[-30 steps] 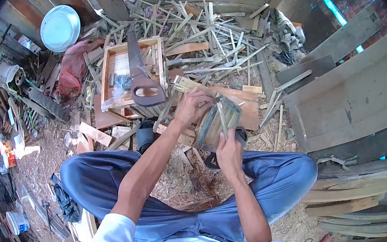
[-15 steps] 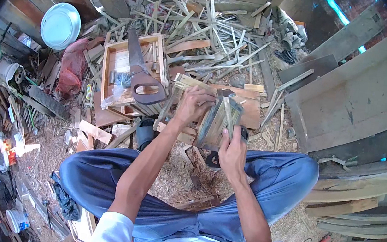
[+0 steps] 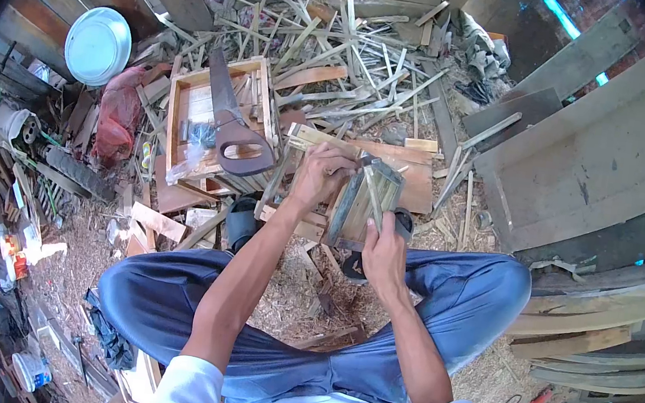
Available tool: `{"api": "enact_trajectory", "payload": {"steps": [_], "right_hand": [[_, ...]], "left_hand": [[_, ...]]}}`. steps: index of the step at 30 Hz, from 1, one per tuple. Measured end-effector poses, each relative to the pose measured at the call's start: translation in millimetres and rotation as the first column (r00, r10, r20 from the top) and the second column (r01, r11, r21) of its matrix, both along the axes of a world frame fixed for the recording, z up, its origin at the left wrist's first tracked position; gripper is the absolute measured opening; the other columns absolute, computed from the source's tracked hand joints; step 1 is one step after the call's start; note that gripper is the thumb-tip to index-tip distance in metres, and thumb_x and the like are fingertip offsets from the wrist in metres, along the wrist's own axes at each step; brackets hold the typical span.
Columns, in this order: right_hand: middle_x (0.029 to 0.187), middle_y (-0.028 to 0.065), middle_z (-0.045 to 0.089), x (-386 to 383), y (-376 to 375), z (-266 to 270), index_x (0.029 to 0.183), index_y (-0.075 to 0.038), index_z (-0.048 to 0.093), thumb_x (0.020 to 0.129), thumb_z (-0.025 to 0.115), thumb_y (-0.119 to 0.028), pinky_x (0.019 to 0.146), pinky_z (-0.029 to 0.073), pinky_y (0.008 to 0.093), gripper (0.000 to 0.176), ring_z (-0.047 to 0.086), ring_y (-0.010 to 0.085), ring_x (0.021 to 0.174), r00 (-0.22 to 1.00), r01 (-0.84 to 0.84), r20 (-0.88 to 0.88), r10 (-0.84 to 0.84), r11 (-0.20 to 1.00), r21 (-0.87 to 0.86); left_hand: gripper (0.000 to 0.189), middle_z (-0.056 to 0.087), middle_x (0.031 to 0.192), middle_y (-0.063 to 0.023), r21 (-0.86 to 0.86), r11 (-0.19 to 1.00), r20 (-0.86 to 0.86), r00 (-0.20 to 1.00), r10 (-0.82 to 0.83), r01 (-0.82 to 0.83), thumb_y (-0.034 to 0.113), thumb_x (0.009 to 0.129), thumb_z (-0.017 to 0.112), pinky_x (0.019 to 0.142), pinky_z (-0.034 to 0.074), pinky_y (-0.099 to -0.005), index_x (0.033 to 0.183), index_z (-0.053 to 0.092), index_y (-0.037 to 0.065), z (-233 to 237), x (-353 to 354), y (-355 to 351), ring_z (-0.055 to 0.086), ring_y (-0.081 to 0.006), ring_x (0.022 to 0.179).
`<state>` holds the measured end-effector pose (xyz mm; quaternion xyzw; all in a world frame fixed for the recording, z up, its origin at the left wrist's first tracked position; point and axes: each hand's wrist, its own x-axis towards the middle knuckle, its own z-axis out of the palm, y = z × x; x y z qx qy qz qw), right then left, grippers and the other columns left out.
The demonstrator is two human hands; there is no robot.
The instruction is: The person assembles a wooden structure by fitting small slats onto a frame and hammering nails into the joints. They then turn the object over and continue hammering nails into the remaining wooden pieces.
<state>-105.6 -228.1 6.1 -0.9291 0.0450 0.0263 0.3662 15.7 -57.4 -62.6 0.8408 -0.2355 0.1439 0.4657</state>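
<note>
Pale round metal basin (image 3: 98, 45) sat far left of small slatted wooden frame (image 3: 362, 202), brown-handled handsaw (image 3: 233, 130) nearer left. Left hand (image 3: 321, 173) had fingers curled shut against frame's upper-left edge. Right hand (image 3: 382, 251) gripped frame's lower-right edge.

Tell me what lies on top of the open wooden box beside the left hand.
A hand saw lies across the wooden box, brown handle over the near rim, blade pointing away. Beside it inside: thin slats and a dark clump. Whatever lies under the saw is covered.
</note>
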Motion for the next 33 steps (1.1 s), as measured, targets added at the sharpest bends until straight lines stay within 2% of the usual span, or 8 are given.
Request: {"api": "enact_trajectory", "payload": {"steps": [4, 7, 11, 14, 17, 22, 25, 33], "right_hand": [[0.068, 0.0305, 0.06, -1.7, 2.2, 9.9, 0.104, -0.002, 0.045, 0.098, 0.049, -0.019, 0.053, 0.043, 0.058, 0.018, 0.059, 0.0514, 0.067, 0.998, 0.025, 0.057, -0.031, 0.994, 0.105], [0.067, 0.0306, 0.06, 1.4, 1.9, -2.6, 0.104, -0.001, 0.045, 0.098, 0.048, -0.02, 0.054, 0.044, 0.0582, 0.02, 0.059, 0.0515, 0.066, 1.0, 0.004, -0.02, -0.005, 0.998, -0.059], [0.067, 0.0305, 0.06, -0.7, 2.3, 5.1, 0.104, -0.001, 0.045, 0.098, 0.048, -0.021, 0.054, 0.044, 0.0583, 0.021, 0.06, 0.0514, 0.066, 1.0, -0.004, -0.028, 0.004, 1.0, 0.003], [0.067, 0.0306, 0.06, -1.4, 3.4, -0.2, 0.105, -0.001, 0.045, 0.098, 0.048, -0.021, 0.054, 0.044, 0.0587, 0.022, 0.059, 0.0516, 0.066, 0.993, 0.015, 0.116, -0.025, 0.996, 0.092], [0.067, 0.0305, 0.06, 1.2, 0.9, -6.7, 0.105, -0.001, 0.044, 0.098, 0.048, -0.02, 0.054, 0.044, 0.0587, 0.021, 0.059, 0.0515, 0.066, 0.999, -0.02, -0.037, 0.017, 0.997, -0.073], [0.067, 0.0309, 0.06, -1.6, 6.1, 10.4, 0.105, -0.001, 0.044, 0.099, 0.048, -0.018, 0.054, 0.044, 0.0582, 0.019, 0.06, 0.0517, 0.067, 0.993, 0.037, 0.105, -0.051, 0.99, 0.133], [0.067, 0.0309, 0.06, 3.2, 2.6, -3.1, 0.104, -0.001, 0.044, 0.098, 0.048, -0.017, 0.054, 0.044, 0.0579, 0.018, 0.06, 0.0517, 0.067, 0.999, -0.022, -0.035, 0.02, 0.998, -0.055], [0.067, 0.0309, 0.06, 1.9, 1.5, -3.0, 0.102, -0.002, 0.044, 0.098, 0.049, -0.018, 0.053, 0.045, 0.0581, 0.018, 0.06, 0.0513, 0.067, 1.0, 0.008, 0.03, -0.009, 1.0, 0.014]], "left_hand": [[0.012, 0.071, 0.095, -0.0003, 0.026, 0.999, 0.024, 0.999, 0.043, -0.044, 0.01, 0.073, 0.074, 0.087, 0.041, -0.035, 0.085, 0.074, 0.01, 1.5, -5.0, -1.0, 0.06, -0.0209, 0.092], [0.02, 0.072, 0.1, -0.0002, 0.03, 0.999, 0.003, 0.999, 0.036, -0.036, 0.005, 0.068, 0.077, 0.087, 0.039, -0.0352, 0.087, 0.075, 0.011, 0.3, -2.2, -1.6, 0.061, -0.0207, 0.095], [0.018, 0.072, 0.1, 0.0002, 0.017, 0.999, -0.009, 0.999, 0.038, -0.038, 0.004, 0.069, 0.076, 0.087, 0.039, -0.035, 0.086, 0.075, 0.011, 3.3, -3.1, -0.3, 0.061, -0.0205, 0.095], [0.018, 0.072, 0.099, 0.0004, 0.01, 0.999, -0.019, 0.999, 0.037, -0.037, 0.004, 0.068, 0.076, 0.086, 0.039, -0.0345, 0.085, 0.075, 0.011, 1.9, -4.8, -0.5, 0.061, -0.0204, 0.095], [0.017, 0.072, 0.098, 0.0002, 0.023, 0.999, 0.023, 0.999, 0.032, -0.032, 0.004, 0.068, 0.076, 0.085, 0.039, -0.0342, 0.084, 0.074, 0.01, -1.8, -2.3, -0.1, 0.061, -0.0205, 0.094], [0.018, 0.072, 0.098, -0.0005, 0.006, 1.0, 0.007, 1.0, 0.027, -0.027, 0.002, 0.067, 0.075, 0.086, 0.04, -0.0346, 0.084, 0.074, 0.01, -1.4, -3.8, -0.4, 0.061, -0.0207, 0.092], [0.019, 0.072, 0.1, -0.0006, 0.012, 0.999, 0.017, 0.999, 0.042, -0.042, 0.002, 0.067, 0.075, 0.086, 0.04, -0.035, 0.084, 0.074, 0.01, 2.3, -2.5, -1.2, 0.062, -0.0211, 0.091], [0.019, 0.072, 0.097, -0.0008, -0.005, 1.0, 0.03, 0.999, 0.03, -0.029, 0.001, 0.068, 0.073, 0.086, 0.04, -0.0354, 0.084, 0.075, 0.011, 0.5, -1.6, -0.8, 0.063, -0.0214, 0.092]]}}
